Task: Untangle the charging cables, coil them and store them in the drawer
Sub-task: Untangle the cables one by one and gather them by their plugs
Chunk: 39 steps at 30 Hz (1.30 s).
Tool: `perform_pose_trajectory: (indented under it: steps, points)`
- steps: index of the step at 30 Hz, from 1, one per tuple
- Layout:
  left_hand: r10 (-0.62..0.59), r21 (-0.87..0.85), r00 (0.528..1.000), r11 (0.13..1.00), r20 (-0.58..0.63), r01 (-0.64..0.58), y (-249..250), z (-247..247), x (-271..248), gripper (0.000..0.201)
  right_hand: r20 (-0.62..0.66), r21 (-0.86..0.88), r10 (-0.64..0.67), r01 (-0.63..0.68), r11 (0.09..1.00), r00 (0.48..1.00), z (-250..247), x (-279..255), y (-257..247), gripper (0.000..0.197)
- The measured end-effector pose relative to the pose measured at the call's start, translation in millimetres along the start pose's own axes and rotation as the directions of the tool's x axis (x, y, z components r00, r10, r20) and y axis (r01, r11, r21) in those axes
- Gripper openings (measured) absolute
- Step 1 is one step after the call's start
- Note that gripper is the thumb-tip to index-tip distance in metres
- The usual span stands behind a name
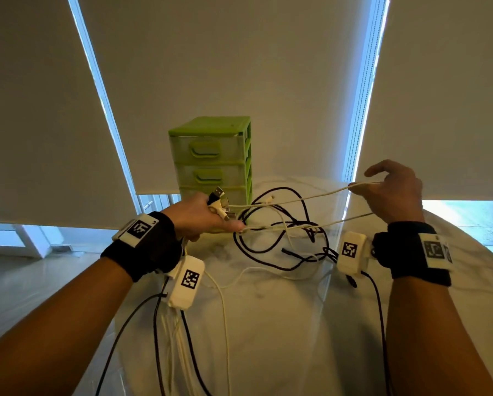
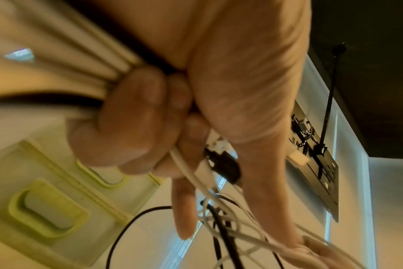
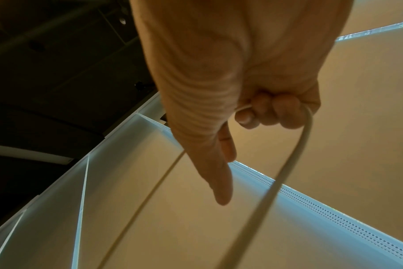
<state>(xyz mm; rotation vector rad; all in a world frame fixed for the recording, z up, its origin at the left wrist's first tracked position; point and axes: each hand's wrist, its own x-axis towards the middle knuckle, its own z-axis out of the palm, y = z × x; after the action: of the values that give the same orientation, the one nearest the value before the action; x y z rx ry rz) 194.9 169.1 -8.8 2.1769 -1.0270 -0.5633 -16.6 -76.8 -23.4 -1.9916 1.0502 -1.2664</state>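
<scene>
White cable: a long loop of white cable [image 1: 296, 200] runs taut from the left hand [image 1: 202, 215] to the right hand [image 1: 393, 192], in front of the green drawer unit [image 1: 211, 155] and above the table [image 1: 268, 324].
Left grip: clenched round a bunch of plug ends [image 1: 221, 202], thumb and forefinger pinching the white strand's lower run.
Right grip: fingers curled round the loop's far bend, forefinger loose.
Tangle: black cable [image 1: 268, 252] and more white strands lie knotted on the table, just right of the drawer unit.
Progress: early, by the look of it; untangling is underway, nothing coiled, every drawer shut.
Axis: the stretched strand lies left-to-right, rising slightly away from the drawer unit.
Plug ends: pointing up toward the drawer unit.
</scene>
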Motion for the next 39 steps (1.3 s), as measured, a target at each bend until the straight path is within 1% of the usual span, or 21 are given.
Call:
perform_pose_trajectory:
  steps: [2,4,6,9,11,13,17,18,22,25,27,28,29,30,31,33,34,36,37,38,39]
  points:
    - [0.004,0.009,0.997,1.0,0.081,-0.005,-2.1,-1.5,-3.3,0.057,0.038,-0.003,0.015,-0.015,1.0,0.999,-2.0,-0.2,1.1,0.033]
    - [-0.013,0.127,0.992,0.992,0.127,-0.003,-3.5,-1.3,-5.0,0.057,0.057,-0.045,0.009,-0.007,0.999,0.998,-0.9,-0.2,1.4,0.032]
    - [0.0,0.199,0.995,0.98,0.104,-0.021,-2.1,0.4,-6.1,0.045,0.123,-0.076,-0.005,0.014,0.997,0.992,4.4,-2.4,-3.6,0.036]
    - [0.095,0.044,0.994,0.994,0.057,-0.097,0.4,1.0,-5.5,0.021,0.281,-0.143,-0.094,0.138,0.98,0.955,14.1,-13.0,-27.1,0.047]
    - [0.138,-0.05,0.99,0.989,0.028,-0.137,-3.6,1.2,-4.3,0.029,0.388,-0.117,-0.183,0.245,0.962,0.903,18.5,-25.2,-50.8,0.037]
    - [0.127,-0.112,0.992,0.986,-0.009,-0.127,-9.5,2.9,-3.9,0.025,0.515,-0.079,-0.243,0.328,0.942,0.822,23.9,-40.1,-73.6,0.027]
    - [0.12,-0.262,0.991,0.956,-0.056,-0.131,-14.0,6.3,-2.4,0.027,0.675,0.001,-0.268,0.362,0.932,0.688,44.1,-64.3,-97.6,0.015]
    - [0.132,-0.307,0.99,0.941,-0.058,-0.143,-13.3,5.8,-2.8,0.029,0.692,-0.009,-0.256,0.362,0.932,0.675,49.0,-67.4,-99.0,0.015]
    - [0.168,-0.504,0.984,0.846,-0.057,-0.174,-7.8,1.4,-4.0,0.027,0.702,-0.104,-0.164,0.327,0.939,0.693,56.7,-66.6,-95.4,0.03]
    - [0.222,-0.64,0.972,0.736,-0.078,-0.219,-6.4,1.2,-3.6,0.01,0.733,-0.199,-0.099,0.351,0.915,0.673,63.7,-66.9,-91.2,0.027]
    - [0.258,-0.733,0.963,0.639,-0.08,-0.232,-7.8,1.7,-1.1,0.013,0.744,-0.24,-0.08,0.377,0.894,0.664,73.1,-72.7,-88.4,0.025]
    - [0.262,-0.759,0.962,0.61,-0.078,-0.228,-7.7,0.5,-1.4,0.014,0.734,-0.239,-0.083,0.371,0.898,0.674,77.5,-74.6,-85.9,0.022]
    - [0.258,-0.755,0.963,0.616,-0.076,-0.224,-7.5,-1.0,-1.7,0.013,0.72,-0.219,-0.09,0.348,0.912,0.688,80.6,-74.5,-82.5,0.019]
    - [0.246,-0.713,0.966,0.664,-0.076,-0.226,-7.7,-2.3,-2.2,0.011,0.713,-0.181,-0.097,0.316,0.931,0.695,80.5,-73.4,-80.3,0.017]
    - [0.229,-0.617,0.969,0.751,-0.089,-0.235,-8.0,-2.3,-2.8,0.009,0.715,-0.116,-0.116,0.28,0.953,0.689,78.7,-70.3,-78.4,0.014]
    - [0.206,-0.351,0.971,0.906,-0.123,-0.237,-7.4,2.3,-5.0,0.016,0.727,0.115,-0.209,0.183,0.976,0.655,69.6,-64.1,-80.0,0.007]
    - [0.204,-0.266,0.97,0.935,-0.133,-0.233,-7.8,6.8,-3.9,0.021,0.729,0.238,-0.265,0.129,0.963,0.632,63.9,-63.3,-83.4,0.012]
    - [0.235,-0.236,0.962,0.935,-0.141,-0.263,-6.1,19.3,-0.8,0.023,0.726,0.392,-0.351,0.064,0.918,0.592,56.1,-63.9,-90.1,0.019]
    - [0.247,-0.245,0.958,0.929,-0.148,-0.278,-5.8,25.5,0.9,0.021,0.71,0.423,-0.364,0.048,0.905,0.603,54.6,-64.6,-92.8,0.021]
    - [0.239,-0.265,0.959,0.925,-0.152,-0.273,-3.9,31.9,1.1,0.02,0.676,0.441,-0.358,0.036,0.897,0.645,54.6,-64.6,-93.8,0.022]
    - [0.225,-0.294,0.962,0.919,-0.156,-0.263,-3.6,37.7,2.4,0.021,0.614,0.455,-0.342,0.035,0.89,0.711,54.0,-64.5,-94.9,0.021]
